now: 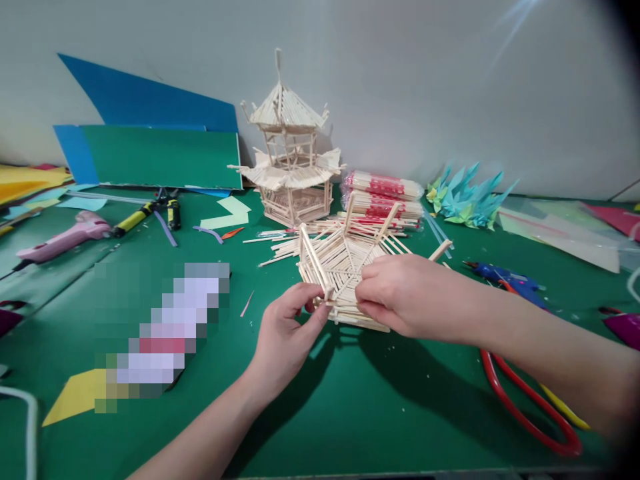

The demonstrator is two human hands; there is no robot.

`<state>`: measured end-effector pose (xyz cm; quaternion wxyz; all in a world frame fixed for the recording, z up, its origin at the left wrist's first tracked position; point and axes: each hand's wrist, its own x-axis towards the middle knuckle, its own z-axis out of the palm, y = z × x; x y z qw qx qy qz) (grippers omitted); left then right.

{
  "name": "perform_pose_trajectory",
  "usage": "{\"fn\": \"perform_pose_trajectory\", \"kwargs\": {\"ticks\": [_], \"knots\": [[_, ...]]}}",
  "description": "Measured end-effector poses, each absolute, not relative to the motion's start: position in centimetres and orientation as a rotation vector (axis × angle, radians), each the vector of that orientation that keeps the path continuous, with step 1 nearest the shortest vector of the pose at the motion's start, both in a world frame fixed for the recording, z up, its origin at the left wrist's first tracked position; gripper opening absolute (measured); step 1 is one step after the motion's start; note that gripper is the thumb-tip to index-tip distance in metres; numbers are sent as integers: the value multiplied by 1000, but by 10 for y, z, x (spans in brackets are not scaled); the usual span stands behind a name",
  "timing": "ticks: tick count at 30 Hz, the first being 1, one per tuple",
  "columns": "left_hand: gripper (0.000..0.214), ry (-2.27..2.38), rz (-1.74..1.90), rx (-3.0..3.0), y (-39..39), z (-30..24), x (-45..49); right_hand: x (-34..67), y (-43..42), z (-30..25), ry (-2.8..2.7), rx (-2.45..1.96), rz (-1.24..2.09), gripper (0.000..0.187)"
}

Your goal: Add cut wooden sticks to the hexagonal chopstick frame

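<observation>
A hexagonal frame of wooden sticks is tilted up above the green table in the middle. My left hand pinches its near left corner from below, fingers closed on the sticks. My right hand grips the near right edge, fingers curled round the frame. Behind it stands a finished stick pagoda, upright, with two roof tiers.
Loose sticks and wrapped chopstick packs lie behind the frame. Paper cranes sit at back right. A blue glue gun and red-handled tool lie right. A pink glue gun, yellow-handled cutters and coloured sheets lie left.
</observation>
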<state>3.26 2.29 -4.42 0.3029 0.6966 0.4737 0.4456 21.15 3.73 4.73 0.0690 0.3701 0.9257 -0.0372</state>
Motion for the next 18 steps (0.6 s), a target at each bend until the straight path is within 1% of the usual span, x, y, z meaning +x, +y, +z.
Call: {"fn": "perform_pose_trajectory", "kwargs": {"ticks": [18], "knots": [[8,1230,1173,1829,23,-43,34,214,39,49,2745,1188,-172,22]]}}
